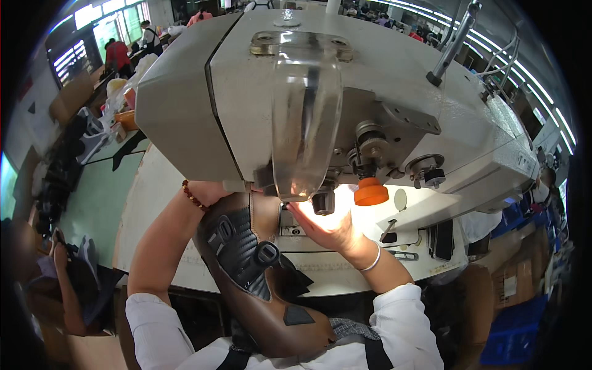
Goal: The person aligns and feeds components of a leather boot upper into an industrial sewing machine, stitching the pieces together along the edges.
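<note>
A brown and black leather piece [246, 311] with quilted black panels runs from the sewing machine's bed down to my lap. A round black fitting [267, 252] and an oval one [227, 227] stand out on its black part. My left hand [206, 192] rests at the piece's far left edge, its fingers hidden behind the machine head. From the right, my right hand [330, 228] reaches under the sewing machine [240, 92], fingers stretched toward the piece's edge beside the needle area. Strong lamp glare and a clear plastic guard [306, 123] obscure the stitching point.
An orange knob [371, 192] hangs under the machine head close to my right hand. On the table [145, 203], a dark phone-like object [440, 240] lies to the right, near a small metal tool [404, 255]. Another person's arm [68, 287] is at far left. Blue crates [515, 333] stand at lower right.
</note>
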`<move>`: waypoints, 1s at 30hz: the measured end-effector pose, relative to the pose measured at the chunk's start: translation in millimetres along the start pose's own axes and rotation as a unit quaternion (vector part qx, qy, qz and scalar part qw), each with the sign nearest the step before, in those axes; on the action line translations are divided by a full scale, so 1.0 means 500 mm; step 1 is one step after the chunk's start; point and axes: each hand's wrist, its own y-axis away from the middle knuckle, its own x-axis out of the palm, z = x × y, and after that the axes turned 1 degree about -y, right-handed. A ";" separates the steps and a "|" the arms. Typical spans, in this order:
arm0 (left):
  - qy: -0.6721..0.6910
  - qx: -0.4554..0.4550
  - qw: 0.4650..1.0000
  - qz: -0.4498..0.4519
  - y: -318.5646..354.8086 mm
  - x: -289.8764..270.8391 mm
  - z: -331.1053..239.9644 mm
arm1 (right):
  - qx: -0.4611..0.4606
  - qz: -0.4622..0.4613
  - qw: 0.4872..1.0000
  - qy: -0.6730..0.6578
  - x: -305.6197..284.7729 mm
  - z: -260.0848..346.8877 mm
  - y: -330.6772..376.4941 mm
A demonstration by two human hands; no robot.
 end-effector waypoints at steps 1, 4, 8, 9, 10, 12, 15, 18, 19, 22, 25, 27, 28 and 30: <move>-0.289 0.089 0.953 -0.021 -0.003 0.000 0.001 | 0.008 0.005 1.000 -0.007 0.000 -0.001 0.001; -0.386 0.124 0.913 -0.049 -0.004 0.005 0.004 | 0.018 0.015 1.000 -0.014 -0.003 0.000 0.005; -0.205 0.106 0.972 -0.036 -0.007 0.008 0.001 | 0.010 -0.008 1.000 0.014 -0.003 0.000 0.001; -0.205 0.116 0.971 -0.032 -0.007 0.008 0.000 | 0.013 -0.003 1.000 0.007 -0.003 0.000 0.000; -0.143 0.105 0.982 -0.058 -0.007 0.006 -0.001 | 0.016 -0.004 1.000 -0.012 -0.001 -0.001 -0.001; -0.080 0.094 0.989 -0.083 -0.009 0.000 -0.003 | 0.019 -0.006 0.999 -0.028 0.002 -0.003 -0.001; -0.060 0.137 0.986 0.078 -0.014 -0.011 -0.002 | 0.019 -0.020 0.999 -0.030 0.003 -0.005 0.002; -0.312 0.191 0.921 -0.135 -0.012 -0.016 0.006 | 0.029 0.007 0.999 -0.014 0.003 -0.006 0.006; -0.160 0.156 0.969 -0.103 -0.011 -0.018 0.006 | 0.026 0.007 0.999 -0.020 0.003 -0.007 0.007; -0.242 0.137 0.955 -0.103 -0.010 -0.023 0.004 | 0.018 -0.004 1.000 -0.022 0.005 -0.009 0.007; -0.469 0.177 0.857 -0.117 -0.012 -0.026 0.006 | 0.014 -0.020 0.999 -0.020 0.007 -0.011 0.006; -0.476 0.206 0.849 -0.102 -0.014 -0.026 0.010 | 0.013 -0.028 0.999 -0.023 0.007 -0.010 0.007; -0.386 0.184 0.896 -0.123 -0.014 -0.026 0.013 | 0.019 -0.014 1.000 -0.014 0.005 -0.008 0.009; -0.293 0.168 0.931 -0.142 -0.016 -0.027 0.014 | 0.021 -0.002 1.000 -0.003 0.003 -0.007 0.009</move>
